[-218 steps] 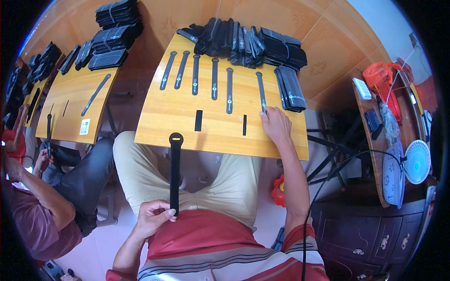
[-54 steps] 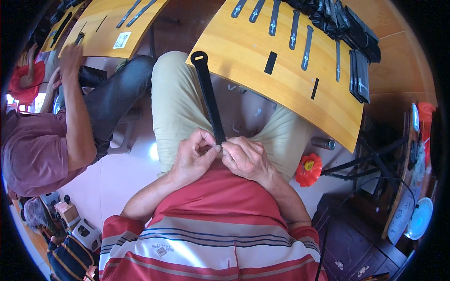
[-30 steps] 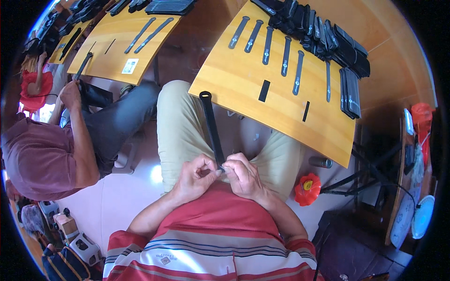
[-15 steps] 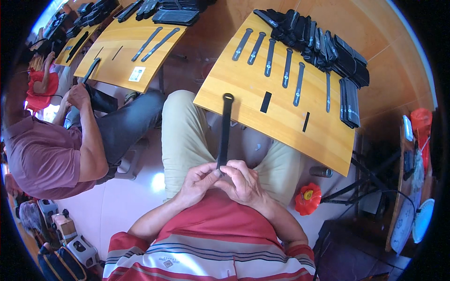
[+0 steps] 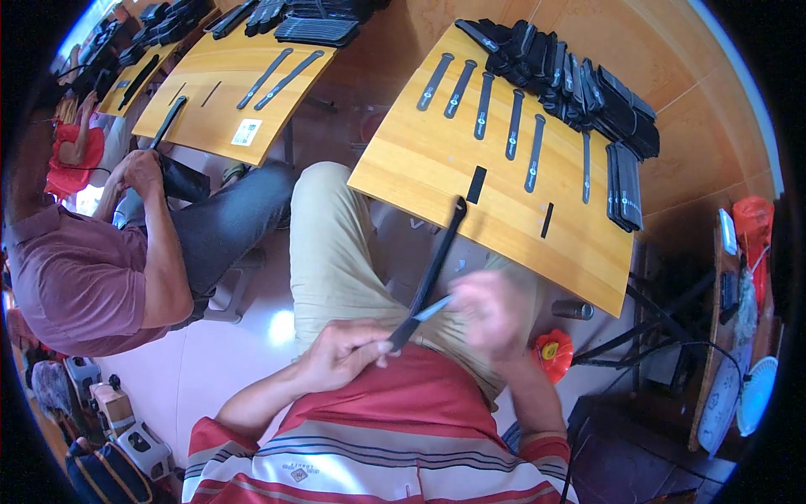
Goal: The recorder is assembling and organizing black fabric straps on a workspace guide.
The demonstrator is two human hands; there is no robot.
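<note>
My left hand (image 5: 348, 353) is closed on the near end of a black strap (image 5: 435, 256). The strap slants up and right, and its rounded, slotted far end reaches the front edge of the table. A pale, thin strip (image 5: 433, 310) stands away from the strap's near part, leading to my right hand (image 5: 487, 311). That hand is blurred by motion, with its fingers pinched at the strip's upper end. On the wooden table (image 5: 420, 168) lie several similar grey-black straps (image 5: 483, 105), spaced out in a row, and two short black strips (image 5: 476, 185).
Piled black straps (image 5: 579, 80) cover the table's far side, with a stack (image 5: 623, 185) at its right. A metal cup (image 5: 573, 310) and a red flower-shaped dish (image 5: 554, 356) are below right. Left, a co-worker (image 5: 92, 269) sits at another table (image 5: 210, 126).
My right hand has moved right, away from my left, with a pale strip now showing between it and the strap. The strap's far end has swung right and toward the table.
</note>
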